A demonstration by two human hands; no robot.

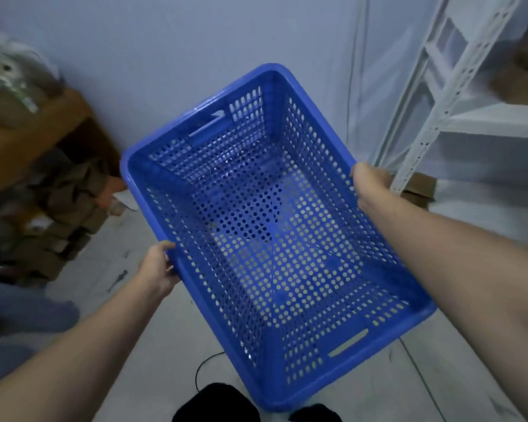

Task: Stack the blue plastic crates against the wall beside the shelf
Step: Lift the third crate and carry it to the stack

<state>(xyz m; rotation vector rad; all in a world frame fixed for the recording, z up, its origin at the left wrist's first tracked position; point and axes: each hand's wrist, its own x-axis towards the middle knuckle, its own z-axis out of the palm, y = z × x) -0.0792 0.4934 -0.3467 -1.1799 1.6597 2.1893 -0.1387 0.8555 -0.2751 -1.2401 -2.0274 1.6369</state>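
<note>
Here, two hands, left hand (157,268) and right hand (367,185), grip one blue crate (265,239).

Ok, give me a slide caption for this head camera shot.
Both hands, left and right, carry an empty blue crate toward the wall beside the white shelf.

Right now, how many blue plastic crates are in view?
1. The blue perforated crate is held off the floor, left hand and right hand on its long rims, between the wall and the white shelf. Others may lie outside the frame.
</note>
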